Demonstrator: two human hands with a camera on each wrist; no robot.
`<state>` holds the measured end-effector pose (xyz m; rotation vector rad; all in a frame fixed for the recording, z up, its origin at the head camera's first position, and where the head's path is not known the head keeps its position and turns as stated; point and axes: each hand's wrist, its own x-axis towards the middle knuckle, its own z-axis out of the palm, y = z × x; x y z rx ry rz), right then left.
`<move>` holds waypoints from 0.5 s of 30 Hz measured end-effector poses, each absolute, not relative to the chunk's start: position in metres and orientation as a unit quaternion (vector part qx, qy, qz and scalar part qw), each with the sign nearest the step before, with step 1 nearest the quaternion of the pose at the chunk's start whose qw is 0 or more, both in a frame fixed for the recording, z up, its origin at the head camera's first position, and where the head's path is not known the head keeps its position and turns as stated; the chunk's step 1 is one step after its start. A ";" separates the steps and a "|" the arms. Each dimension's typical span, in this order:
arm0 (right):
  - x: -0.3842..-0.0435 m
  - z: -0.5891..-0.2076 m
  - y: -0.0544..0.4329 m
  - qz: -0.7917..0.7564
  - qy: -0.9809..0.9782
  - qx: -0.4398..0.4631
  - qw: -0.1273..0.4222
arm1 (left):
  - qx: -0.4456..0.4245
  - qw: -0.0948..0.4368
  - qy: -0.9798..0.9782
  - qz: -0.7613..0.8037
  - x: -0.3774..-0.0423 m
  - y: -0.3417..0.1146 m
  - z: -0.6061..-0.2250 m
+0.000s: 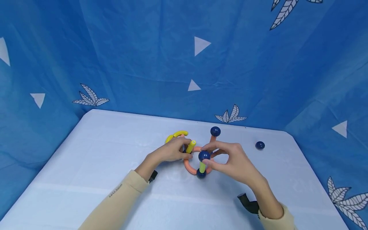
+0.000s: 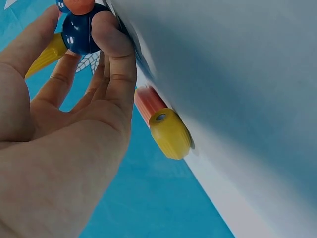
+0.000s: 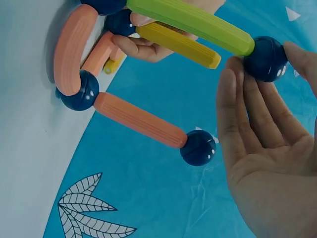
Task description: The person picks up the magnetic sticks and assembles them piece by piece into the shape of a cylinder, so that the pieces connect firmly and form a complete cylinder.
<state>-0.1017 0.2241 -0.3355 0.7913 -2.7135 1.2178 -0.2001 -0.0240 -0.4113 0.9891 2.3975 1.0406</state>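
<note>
Curved orange sticks joined by dark blue balls form a ring (image 1: pixel 189 167) on the white table. My left hand (image 1: pixel 173 150) holds a ball (image 2: pixel 80 32) of the ring between thumb and fingers, and a yellow stick (image 1: pixel 191 146) stands up from that ball with its upper end bare. With thumb and fingertips, my right hand (image 1: pixel 234 161) pinches the dark blue ball (image 3: pixel 266 58) on top of a light green stick (image 3: pixel 193 22), whose lower end meets another ring ball (image 1: pixel 201 173). Behind it, an orange stick (image 3: pixel 141 120) rises from the ring, topped by a ball (image 3: pixel 198 148).
Yellow curved sticks (image 1: pixel 180 133) and a short orange piece lie beyond my left hand. A loose dark blue ball (image 1: pixel 260 145) is at the right on the table (image 1: pixel 100 150). A blue patterned cloth (image 1: pixel 149 64) hangs around the table's back and sides.
</note>
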 end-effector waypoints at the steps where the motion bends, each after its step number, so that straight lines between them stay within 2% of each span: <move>1: -0.102 -0.336 0.225 0.392 -0.883 0.257 0.023 | 0.346 0.174 0.845 0.368 -0.200 -0.024 -0.411; 8: -0.101 -0.332 0.234 0.361 -0.900 0.242 0.025 | 0.332 0.187 0.846 0.373 -0.200 -0.023 -0.412; 15: -0.102 -0.327 0.239 0.345 -0.907 0.241 0.008 | 0.321 0.236 0.826 0.399 -0.202 -0.031 -0.412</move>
